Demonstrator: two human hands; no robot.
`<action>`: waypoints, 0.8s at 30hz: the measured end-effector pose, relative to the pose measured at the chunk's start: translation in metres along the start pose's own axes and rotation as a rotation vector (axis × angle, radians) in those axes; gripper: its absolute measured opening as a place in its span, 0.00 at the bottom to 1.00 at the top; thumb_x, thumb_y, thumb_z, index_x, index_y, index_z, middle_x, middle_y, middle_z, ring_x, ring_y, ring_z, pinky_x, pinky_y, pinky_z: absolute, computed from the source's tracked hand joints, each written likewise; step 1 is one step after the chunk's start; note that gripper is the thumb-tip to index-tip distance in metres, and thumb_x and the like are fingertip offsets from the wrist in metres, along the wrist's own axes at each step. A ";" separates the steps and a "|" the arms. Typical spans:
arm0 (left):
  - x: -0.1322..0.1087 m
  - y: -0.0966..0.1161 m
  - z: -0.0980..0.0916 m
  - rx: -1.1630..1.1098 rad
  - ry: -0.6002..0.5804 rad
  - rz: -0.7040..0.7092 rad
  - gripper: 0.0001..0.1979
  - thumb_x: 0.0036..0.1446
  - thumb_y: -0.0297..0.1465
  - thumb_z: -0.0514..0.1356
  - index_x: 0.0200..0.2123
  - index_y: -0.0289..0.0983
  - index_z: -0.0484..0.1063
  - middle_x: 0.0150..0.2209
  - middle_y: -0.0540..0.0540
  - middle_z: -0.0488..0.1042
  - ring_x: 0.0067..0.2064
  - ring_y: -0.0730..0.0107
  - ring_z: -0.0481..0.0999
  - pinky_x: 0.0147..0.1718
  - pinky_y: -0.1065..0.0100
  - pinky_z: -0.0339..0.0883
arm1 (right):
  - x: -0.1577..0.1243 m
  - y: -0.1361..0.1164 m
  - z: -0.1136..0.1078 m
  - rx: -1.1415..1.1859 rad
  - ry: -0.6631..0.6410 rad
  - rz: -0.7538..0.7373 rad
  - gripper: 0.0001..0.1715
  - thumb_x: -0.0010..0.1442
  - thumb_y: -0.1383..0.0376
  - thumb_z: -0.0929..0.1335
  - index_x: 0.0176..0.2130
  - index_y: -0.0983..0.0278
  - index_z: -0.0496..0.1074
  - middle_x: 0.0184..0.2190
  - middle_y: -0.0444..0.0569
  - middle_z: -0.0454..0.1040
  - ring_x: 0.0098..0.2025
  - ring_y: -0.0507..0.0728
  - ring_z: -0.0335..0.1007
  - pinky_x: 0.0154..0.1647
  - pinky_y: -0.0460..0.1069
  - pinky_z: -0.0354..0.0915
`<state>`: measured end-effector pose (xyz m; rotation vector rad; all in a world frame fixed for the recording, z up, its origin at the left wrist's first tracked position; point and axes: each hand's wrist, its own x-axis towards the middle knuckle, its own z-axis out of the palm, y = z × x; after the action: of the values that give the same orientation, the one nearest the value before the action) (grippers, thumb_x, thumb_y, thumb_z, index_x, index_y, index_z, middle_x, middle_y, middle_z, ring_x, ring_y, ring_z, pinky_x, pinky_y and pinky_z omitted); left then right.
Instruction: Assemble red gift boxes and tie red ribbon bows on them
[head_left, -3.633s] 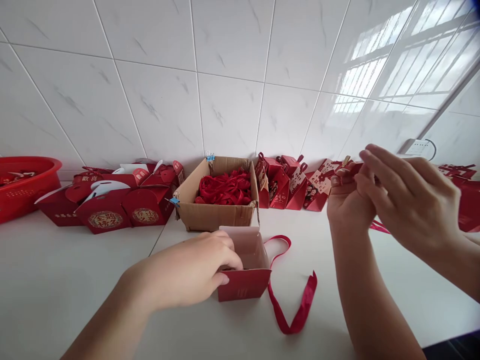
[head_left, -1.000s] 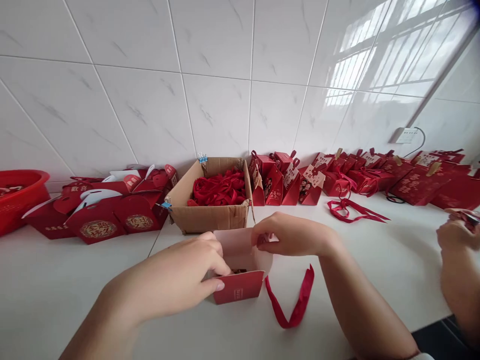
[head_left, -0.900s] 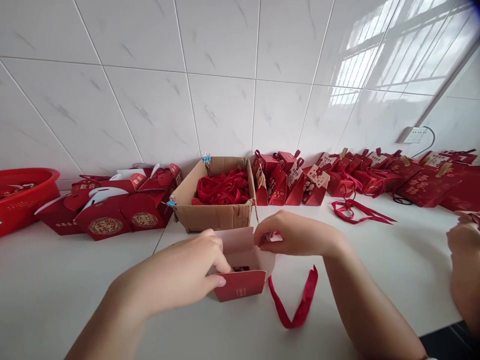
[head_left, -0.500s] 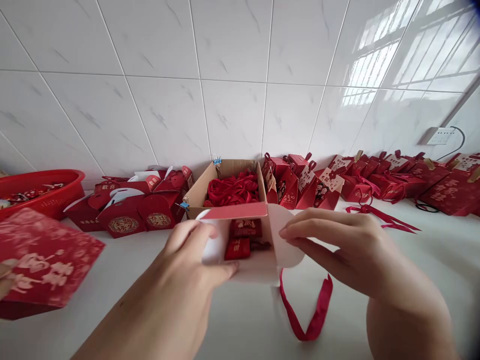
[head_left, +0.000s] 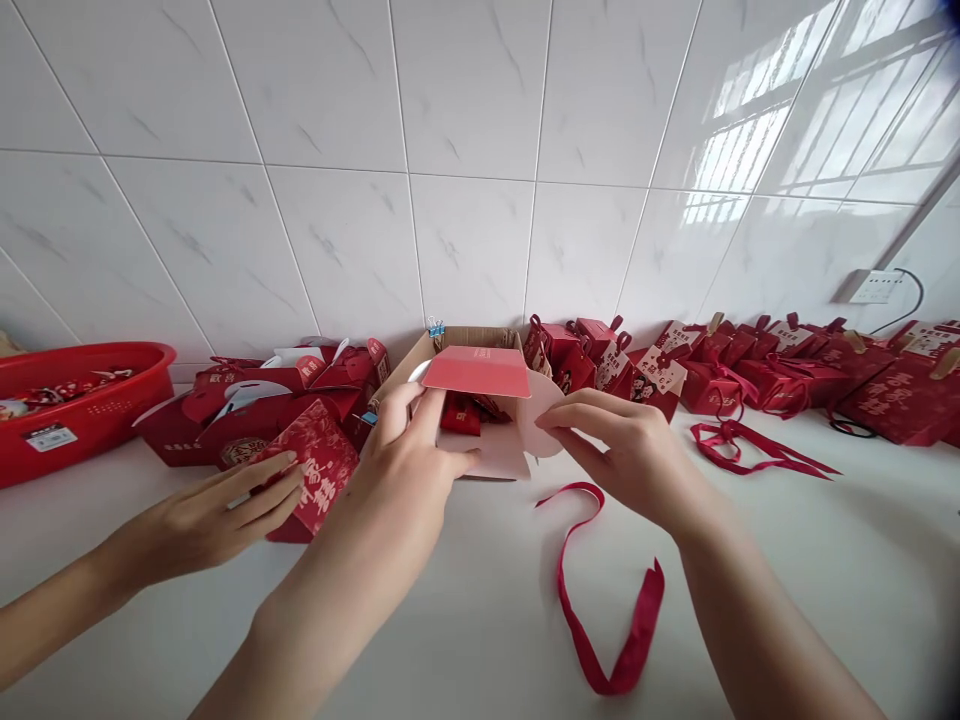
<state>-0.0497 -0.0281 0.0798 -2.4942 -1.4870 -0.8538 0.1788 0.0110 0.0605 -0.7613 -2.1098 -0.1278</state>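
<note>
A red candy box [head_left: 480,372] with a white inside is tilted with its open mouth facing me. Small red packets [head_left: 459,416] lie in it, partly shaded by the raised red flap. My left hand [head_left: 409,435] grips the box's left side, thumb along the lower inside edge. On the other side, my right hand [head_left: 626,432] pinches the rounded white side flap [head_left: 541,415] between thumb and fingers. A loose dark red ribbon [head_left: 634,640] curls on the white tabletop below. Another person's hand [head_left: 217,510] touches a patterned red box [head_left: 330,462] to my left.
At the far left stands a red plastic basket [head_left: 112,430] of small wrapped items. Several open red boxes [head_left: 217,400] sit beside it. A cardboard carton [head_left: 412,362] is behind my box. Red gift boxes [head_left: 795,375] line the right wall side, with loose ribbon [head_left: 750,450] before them.
My hands have moved the candy box away from me toward the carton, and its red flap shows more. The other person's hand has brought the patterned box in from the left edge.
</note>
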 end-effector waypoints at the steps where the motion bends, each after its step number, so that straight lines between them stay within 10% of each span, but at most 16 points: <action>1: 0.001 0.000 -0.001 0.017 0.021 0.014 0.10 0.54 0.24 0.55 0.27 0.41 0.73 0.53 0.49 0.68 0.63 0.51 0.54 0.54 0.59 0.65 | 0.000 0.000 0.001 -0.001 0.020 -0.014 0.10 0.64 0.73 0.63 0.39 0.64 0.73 0.36 0.51 0.76 0.35 0.52 0.74 0.32 0.46 0.72; 9: 0.003 -0.003 -0.013 0.394 0.354 0.173 0.17 0.56 0.17 0.52 0.23 0.38 0.74 0.58 0.50 0.65 0.63 0.54 0.53 0.55 0.57 0.63 | -0.003 -0.025 -0.008 0.193 0.126 -0.124 0.13 0.59 0.77 0.66 0.41 0.63 0.71 0.36 0.49 0.75 0.39 0.52 0.74 0.39 0.46 0.72; 18: 0.008 -0.020 -0.024 0.103 0.785 0.301 0.18 0.50 0.18 0.64 0.13 0.40 0.71 0.41 0.52 0.77 0.52 0.58 0.69 0.44 0.58 0.67 | -0.021 -0.077 -0.022 0.291 -0.692 0.019 0.37 0.58 0.63 0.71 0.63 0.51 0.57 0.57 0.47 0.71 0.45 0.57 0.76 0.42 0.47 0.73; 24: 0.016 -0.024 -0.016 -0.221 0.790 0.292 0.17 0.47 0.15 0.64 0.14 0.40 0.73 0.38 0.50 0.76 0.43 0.63 0.74 0.35 0.64 0.66 | -0.013 -0.080 -0.011 0.203 -0.812 -0.045 0.39 0.60 0.64 0.68 0.66 0.51 0.53 0.61 0.51 0.65 0.53 0.65 0.70 0.50 0.57 0.70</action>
<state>-0.0707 -0.0098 0.0971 -2.0038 -0.7756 -1.7257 0.1472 -0.0642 0.0714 -0.7080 -2.8402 0.4394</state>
